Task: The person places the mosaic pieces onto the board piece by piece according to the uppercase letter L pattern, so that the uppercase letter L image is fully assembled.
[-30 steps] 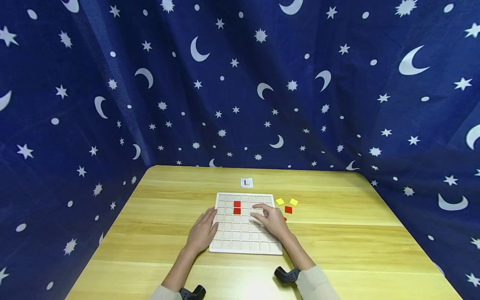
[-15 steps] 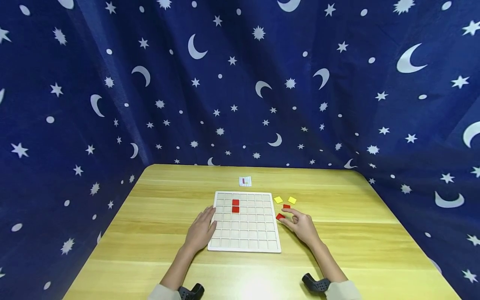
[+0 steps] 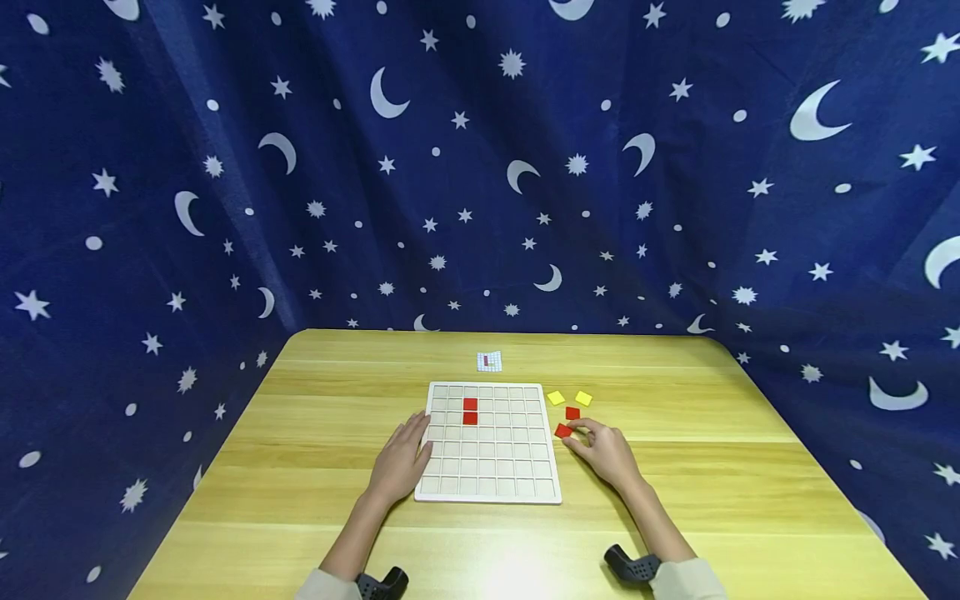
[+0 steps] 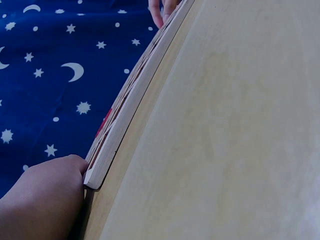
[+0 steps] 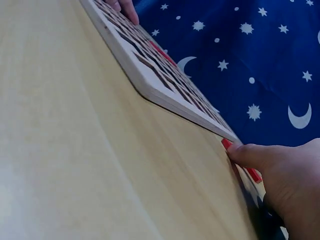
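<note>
A white gridded board (image 3: 487, 467) lies on the table, with two red tiles (image 3: 470, 412) one above the other in its upper left cells. My left hand (image 3: 397, 462) rests along the board's left edge, fingers extended. Just right of the board, my right hand (image 3: 606, 454) pinches a red square tile (image 3: 563, 431) between thumb and forefinger. In the right wrist view the thumb (image 5: 250, 152) presses at that tile's near corner (image 5: 226, 143); the forefinger is hidden. Another red tile (image 3: 573, 412) lies just beyond the fingertips.
Two yellow tiles (image 3: 556, 398) (image 3: 583, 398) lie beyond the red ones. A small card (image 3: 489, 361) printed with a grid sits behind the board. The wooden table (image 3: 360, 367) ends at a dark blue curtain (image 3: 450, 200) with moons and stars.
My right hand has moved from over the board to the loose red tiles on its right, and its fingers have closed around the nearer one. The left hand stays at the board's edge.
</note>
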The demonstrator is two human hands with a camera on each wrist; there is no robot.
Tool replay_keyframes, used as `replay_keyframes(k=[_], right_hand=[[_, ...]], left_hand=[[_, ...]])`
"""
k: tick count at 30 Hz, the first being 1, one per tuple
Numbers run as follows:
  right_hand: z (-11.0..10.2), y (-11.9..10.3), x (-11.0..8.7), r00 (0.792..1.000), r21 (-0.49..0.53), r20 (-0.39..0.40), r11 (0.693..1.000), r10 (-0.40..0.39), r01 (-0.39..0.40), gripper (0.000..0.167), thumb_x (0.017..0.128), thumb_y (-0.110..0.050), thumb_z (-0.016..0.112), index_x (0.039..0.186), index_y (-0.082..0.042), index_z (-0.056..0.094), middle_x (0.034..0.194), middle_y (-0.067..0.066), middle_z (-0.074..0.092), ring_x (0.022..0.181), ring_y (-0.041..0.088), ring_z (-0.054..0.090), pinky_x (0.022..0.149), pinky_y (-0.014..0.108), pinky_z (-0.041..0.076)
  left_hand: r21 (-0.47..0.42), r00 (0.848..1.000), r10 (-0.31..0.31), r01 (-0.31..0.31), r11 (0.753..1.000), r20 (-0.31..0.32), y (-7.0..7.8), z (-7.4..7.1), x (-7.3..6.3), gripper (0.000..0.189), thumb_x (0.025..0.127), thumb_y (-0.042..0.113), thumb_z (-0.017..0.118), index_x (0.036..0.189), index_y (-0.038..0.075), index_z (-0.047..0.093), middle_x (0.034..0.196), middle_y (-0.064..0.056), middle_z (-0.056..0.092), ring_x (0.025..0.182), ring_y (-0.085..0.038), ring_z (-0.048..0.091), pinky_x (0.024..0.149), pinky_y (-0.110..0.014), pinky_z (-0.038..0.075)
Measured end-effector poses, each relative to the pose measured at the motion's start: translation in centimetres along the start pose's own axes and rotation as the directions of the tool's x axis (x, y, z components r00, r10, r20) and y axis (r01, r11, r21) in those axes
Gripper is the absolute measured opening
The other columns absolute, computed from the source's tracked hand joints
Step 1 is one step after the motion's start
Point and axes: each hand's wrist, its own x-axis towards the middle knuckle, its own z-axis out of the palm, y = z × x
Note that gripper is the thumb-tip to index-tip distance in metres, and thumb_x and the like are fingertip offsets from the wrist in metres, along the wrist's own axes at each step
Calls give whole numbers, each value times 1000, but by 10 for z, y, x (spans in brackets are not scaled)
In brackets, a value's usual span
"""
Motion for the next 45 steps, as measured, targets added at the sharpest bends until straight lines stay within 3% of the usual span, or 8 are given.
replay_keyframes(k=[3,8,14,20,29,37,45], right_hand=[[-3,0,1,1000,12,0,999,31,-31,25,79,-23,73,99,-7,69,47,-12,23,43,2,16,39,18,17],[-2,-6,7,999,46,-29,999,19,-17,27,80,-22,73,103,-9,68,47,-12,24,43,-1,16,38,18,17],[11,-30,14,997,129,-6,989,-75,75,25,81,-19,72,104,-11,68,48,-14,23,43,-2,15,38,16,17],[33,-54,16,985,150,55,977,-162,152,23,80,-20,73,102,-14,69,48,-18,19,44,-4,12,38,15,13],[61,-85,24,972,186,109,965,-209,186,22,81,-22,71,102,-14,69,48,-16,20,44,-3,12,39,16,15],[78,-100,33,971,148,137,973,-197,177,23,81,-23,71,101,-14,69,45,-17,20,43,-1,13,39,17,15],[80,-105,36,969,85,152,980,-194,182,26,80,-29,72,101,-14,70,45,-16,23,42,0,15,37,19,17]], left_hand=[[-2,1000,12,-12,1000,-10,0,0,0,48,96,25,47,137,1,42,142,-15,38,133,-30,30,110,-42,22],[-10,1000,2,-2,1000,3,0,-2,-1,49,96,26,47,138,1,41,143,-15,37,134,-29,29,111,-40,20],[-13,1000,-3,4,1000,12,1,-2,0,49,96,26,46,138,1,40,144,-14,36,134,-28,28,111,-39,20],[-23,1000,-22,22,999,20,2,-2,0,49,96,27,45,139,2,40,144,-13,36,135,-26,27,112,-38,19],[-25,1000,-21,21,999,10,1,-2,1,49,96,26,47,138,1,40,144,-13,37,134,-27,28,111,-40,20],[-33,1000,-6,6,999,4,2,-3,0,49,96,25,48,137,0,41,143,-14,37,133,-29,29,111,-41,21],[-33,1000,-6,6,999,2,1,-3,0,49,96,25,47,138,1,41,143,-13,37,134,-28,29,111,-39,21]])
